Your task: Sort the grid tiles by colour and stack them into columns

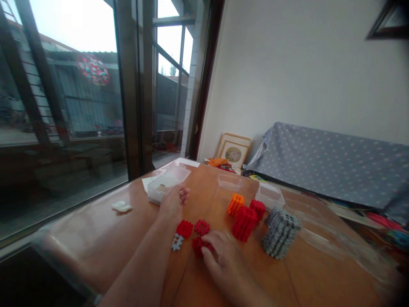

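Observation:
My left hand [173, 204] lies on the wooden table [96, 230] with its fingers curled, next to a clear plastic box [166, 184]. What it holds, if anything, is hidden. My right hand [223, 258] rests lower, its fingers closed over a red interlocking block [198, 245]. Two more red blocks [193, 228] and a small grey piece [177, 242] lie between my hands. Further right stand a red block stack [245, 221], an orange block [235, 204] and a grey block stack [281, 232].
Two small clear containers [270, 195] sit behind the stacks, and clear plastic lids [322, 230] lie at the right. A white scrap [121, 207] is at the table's left. A large window [64, 106] runs along the left; a dotted cloth [335, 162] covers something beyond.

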The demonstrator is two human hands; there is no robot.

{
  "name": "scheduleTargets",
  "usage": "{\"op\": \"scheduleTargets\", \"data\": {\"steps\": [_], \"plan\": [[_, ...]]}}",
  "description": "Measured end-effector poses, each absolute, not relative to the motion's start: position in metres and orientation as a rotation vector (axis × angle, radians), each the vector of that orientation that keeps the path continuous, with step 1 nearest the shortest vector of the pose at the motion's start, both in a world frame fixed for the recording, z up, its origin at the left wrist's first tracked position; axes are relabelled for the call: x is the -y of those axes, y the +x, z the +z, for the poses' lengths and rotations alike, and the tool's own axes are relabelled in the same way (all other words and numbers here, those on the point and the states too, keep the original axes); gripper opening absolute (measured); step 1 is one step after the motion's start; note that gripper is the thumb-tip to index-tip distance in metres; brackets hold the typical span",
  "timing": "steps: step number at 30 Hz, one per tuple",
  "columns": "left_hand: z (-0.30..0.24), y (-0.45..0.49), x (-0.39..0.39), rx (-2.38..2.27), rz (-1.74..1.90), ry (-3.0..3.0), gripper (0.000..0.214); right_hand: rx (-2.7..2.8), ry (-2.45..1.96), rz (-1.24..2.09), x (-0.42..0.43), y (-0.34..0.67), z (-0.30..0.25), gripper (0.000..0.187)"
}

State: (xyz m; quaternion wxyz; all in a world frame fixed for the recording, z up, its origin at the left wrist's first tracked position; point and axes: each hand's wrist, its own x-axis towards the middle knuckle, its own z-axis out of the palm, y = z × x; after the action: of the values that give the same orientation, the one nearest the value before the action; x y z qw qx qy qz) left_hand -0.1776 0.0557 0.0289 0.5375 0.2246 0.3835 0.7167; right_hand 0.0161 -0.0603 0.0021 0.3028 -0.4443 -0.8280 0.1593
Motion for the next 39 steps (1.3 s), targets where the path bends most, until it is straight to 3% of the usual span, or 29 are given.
{"op": "scheduleTargets", "data": {"steps": [4,8,16,24,39], "plan": [[0.032,-0.175,-0.05,-0.901,1.699,0.53,0.019,2.326,-1.182,0.393,0.054,-0.016,-0.002,0.043],[0.031,-0.178,-0.05,-0.886,1.701,0.526,0.021,2.449,-1.207,0.423,0.035,-0.035,-0.015,0.045],[0.024,-0.179,-0.059,-0.883,1.702,0.493,0.018,2.237,-1.627,0.255,0.022,-0.023,-0.033,0.043],[0.03,-0.177,-0.054,-0.927,1.76,0.566,0.025,2.54,-1.141,0.428,0.035,-0.063,-0.013,0.045],[0.019,-0.149,-0.043,-1.015,1.408,0.993,0.036,2.343,-1.336,0.304,0.066,0.032,-0.005,0.038]]}}
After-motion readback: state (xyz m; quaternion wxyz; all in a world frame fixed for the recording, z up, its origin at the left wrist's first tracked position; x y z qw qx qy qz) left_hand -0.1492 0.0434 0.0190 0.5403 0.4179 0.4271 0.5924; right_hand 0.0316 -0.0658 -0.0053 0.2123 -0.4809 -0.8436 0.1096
